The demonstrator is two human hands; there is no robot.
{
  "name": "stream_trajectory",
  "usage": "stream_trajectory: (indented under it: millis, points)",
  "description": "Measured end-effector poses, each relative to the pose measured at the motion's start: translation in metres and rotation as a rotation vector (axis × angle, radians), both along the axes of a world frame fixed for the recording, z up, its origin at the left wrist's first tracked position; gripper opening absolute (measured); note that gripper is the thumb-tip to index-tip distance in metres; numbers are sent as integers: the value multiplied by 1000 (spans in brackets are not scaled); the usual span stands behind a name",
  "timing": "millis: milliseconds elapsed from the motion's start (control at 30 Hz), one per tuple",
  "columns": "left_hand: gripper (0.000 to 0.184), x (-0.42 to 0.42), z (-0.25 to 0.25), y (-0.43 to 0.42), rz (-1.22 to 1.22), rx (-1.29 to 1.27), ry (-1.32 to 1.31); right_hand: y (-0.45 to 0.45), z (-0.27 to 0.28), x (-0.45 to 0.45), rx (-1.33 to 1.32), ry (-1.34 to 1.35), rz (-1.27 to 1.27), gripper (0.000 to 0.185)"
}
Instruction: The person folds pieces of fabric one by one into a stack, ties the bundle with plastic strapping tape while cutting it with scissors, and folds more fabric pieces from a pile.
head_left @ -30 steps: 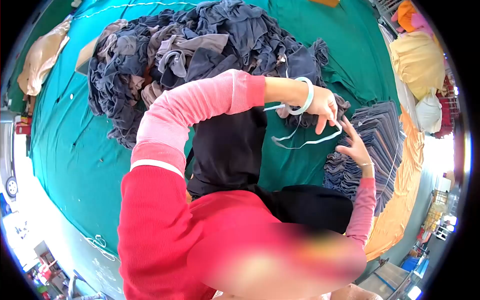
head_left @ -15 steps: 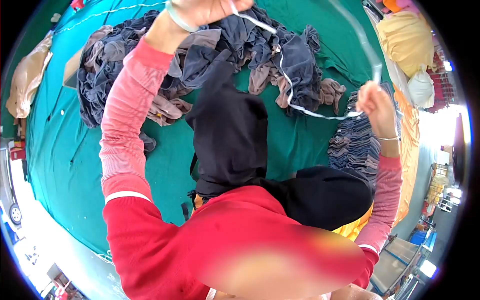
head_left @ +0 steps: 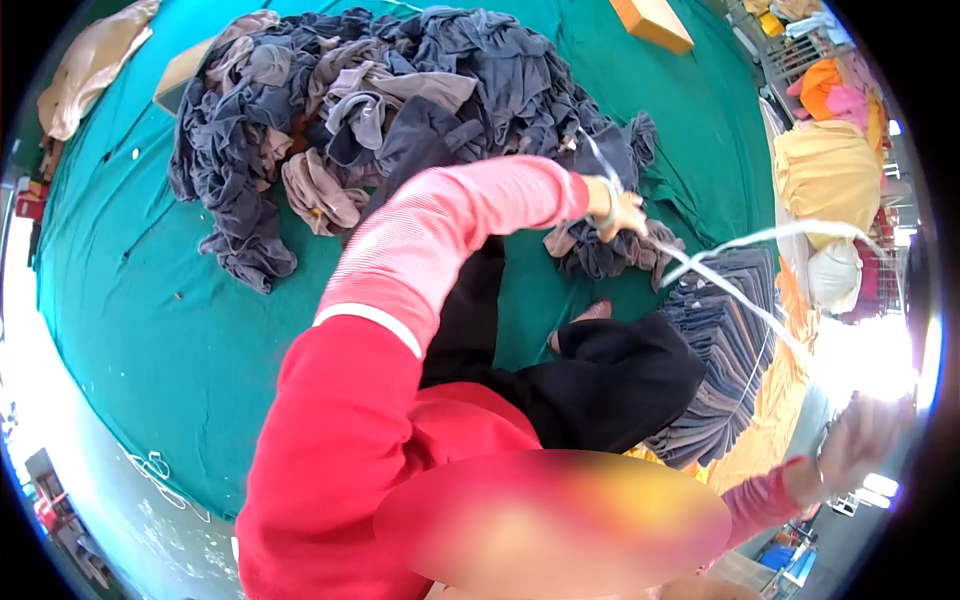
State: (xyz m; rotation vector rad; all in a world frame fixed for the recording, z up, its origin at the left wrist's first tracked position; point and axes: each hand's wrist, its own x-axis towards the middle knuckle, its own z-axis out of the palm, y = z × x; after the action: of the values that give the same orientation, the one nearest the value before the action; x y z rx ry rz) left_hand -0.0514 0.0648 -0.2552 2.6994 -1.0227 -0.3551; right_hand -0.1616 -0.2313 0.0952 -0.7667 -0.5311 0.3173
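My left hand [head_left: 620,214], with a pale bangle at the wrist, is closed on a thin white strip [head_left: 725,285] beside the heap's right end. From there the strip runs down to the right, and another length loops above it. Far out at the lower right, my right hand [head_left: 865,445] is smeared by motion; its fingers and any hold on the strip cannot be made out. Between my hands lies a neat stack of folded dark cloths [head_left: 725,340], with a thin band across it. The large heap of loose dark and brownish cloths [head_left: 500,75] spreads ahead.
Green sheeting [head_left: 150,330] covers the floor. A cardboard box [head_left: 652,25] lies at the top right, and yellow and white bundles [head_left: 828,180] line the right side. My bent leg in black [head_left: 620,385] is beside the stack. A white cord [head_left: 160,475] lies lower left.
My left hand has come down and right from the top of the view to the heap's right end. My right hand has swung outward and down to the lower right, and the strip has shifted.
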Motion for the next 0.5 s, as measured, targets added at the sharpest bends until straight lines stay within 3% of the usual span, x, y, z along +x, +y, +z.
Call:
stream_trajectory:
  millis: [33,67,100,167,200,333,367,400,433,467,500]
  points:
    - [59,14,-20,-8,8,1,126,-16,3,-3,47,-68,52,14]
    - [47,28,-44,-8,29,4,263,-50,12,-6,46,-46,-106,17]
    - [36,44,-68,-4,48,4,401,-73,21,-7,62,-43,-66,21]
    - [33,52,-113,17,249,140,231,-115,27,-5,129,-85,-40,31]
    - [35,42,-110,41,331,196,204,-135,28,-1,181,-129,-52,33]
    - [36,-4,-76,153,536,438,150,-244,13,34,147,-212,-389,36]
    - [39,-18,-60,178,643,388,188,-238,0,40,149,-185,-383,36]
    - [39,-27,-68,206,723,325,9,-218,-16,44,145,-150,-373,36]
    - [38,-57,-18,212,775,261,11,-205,-32,51,135,-107,-357,36]
    - [37,-49,-45,255,671,273,-96,-206,-43,66,84,-62,-467,38]
    - [36,-50,-76,298,568,282,-198,-214,-58,88,105,-28,-424,37]
